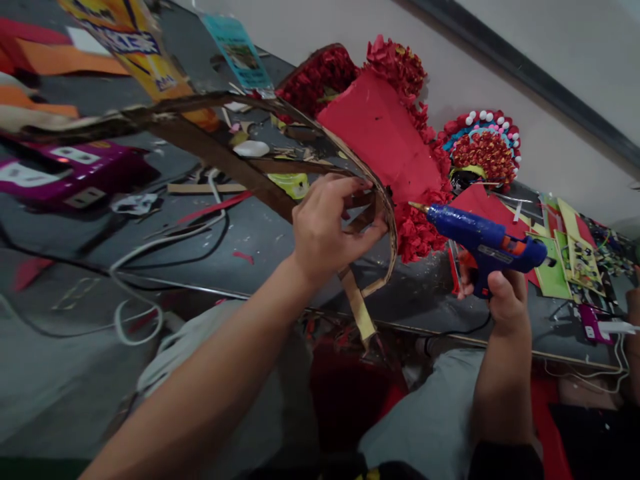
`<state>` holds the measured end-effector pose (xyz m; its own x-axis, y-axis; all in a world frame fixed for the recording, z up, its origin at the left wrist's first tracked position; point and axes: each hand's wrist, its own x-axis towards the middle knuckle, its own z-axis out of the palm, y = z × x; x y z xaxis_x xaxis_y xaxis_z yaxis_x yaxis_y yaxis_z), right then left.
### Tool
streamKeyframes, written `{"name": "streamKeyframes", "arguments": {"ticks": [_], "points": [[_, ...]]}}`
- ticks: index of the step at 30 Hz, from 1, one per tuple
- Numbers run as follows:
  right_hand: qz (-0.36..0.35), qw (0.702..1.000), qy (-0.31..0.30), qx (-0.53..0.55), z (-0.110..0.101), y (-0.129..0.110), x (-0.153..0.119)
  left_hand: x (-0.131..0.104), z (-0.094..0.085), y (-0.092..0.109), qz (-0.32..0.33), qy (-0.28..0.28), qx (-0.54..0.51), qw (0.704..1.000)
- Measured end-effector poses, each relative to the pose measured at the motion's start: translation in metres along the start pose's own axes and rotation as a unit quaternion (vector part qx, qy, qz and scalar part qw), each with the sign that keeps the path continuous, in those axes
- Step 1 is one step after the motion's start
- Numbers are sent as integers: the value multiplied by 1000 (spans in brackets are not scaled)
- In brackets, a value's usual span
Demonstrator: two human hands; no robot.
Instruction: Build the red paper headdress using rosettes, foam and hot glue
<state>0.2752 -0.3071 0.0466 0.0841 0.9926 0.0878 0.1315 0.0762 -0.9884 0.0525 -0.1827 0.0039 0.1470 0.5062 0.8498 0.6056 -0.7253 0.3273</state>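
My left hand pinches the curved edge of a brown cardboard strip frame that stretches across the table from the left. In my right hand is a blue hot glue gun, gripped by its handle. The gun's metal nozzle points left, toward the curved strip, with a small space between them. Behind the frame lies a flat red piece bordered by crumpled red paper. A strip with a yellowish end hangs down over the table's front edge.
A magenta and white device sits at left among cables. Behind it stands a yellow packet. A round decoration with white beads leans by the wall. Coloured sheets and scraps cover the right side. Part of another person shows at far right.
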Motion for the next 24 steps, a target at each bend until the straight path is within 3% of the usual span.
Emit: {"name": "streamKeyframes", "arguments": {"ticks": [11,24], "points": [[-25,988,-28,-150,-3,4,5,4,7,-1,70,90,-1,994],[-38,980,-34,-193,-8,8,4,2,6,0,50,77,5,996]]}}
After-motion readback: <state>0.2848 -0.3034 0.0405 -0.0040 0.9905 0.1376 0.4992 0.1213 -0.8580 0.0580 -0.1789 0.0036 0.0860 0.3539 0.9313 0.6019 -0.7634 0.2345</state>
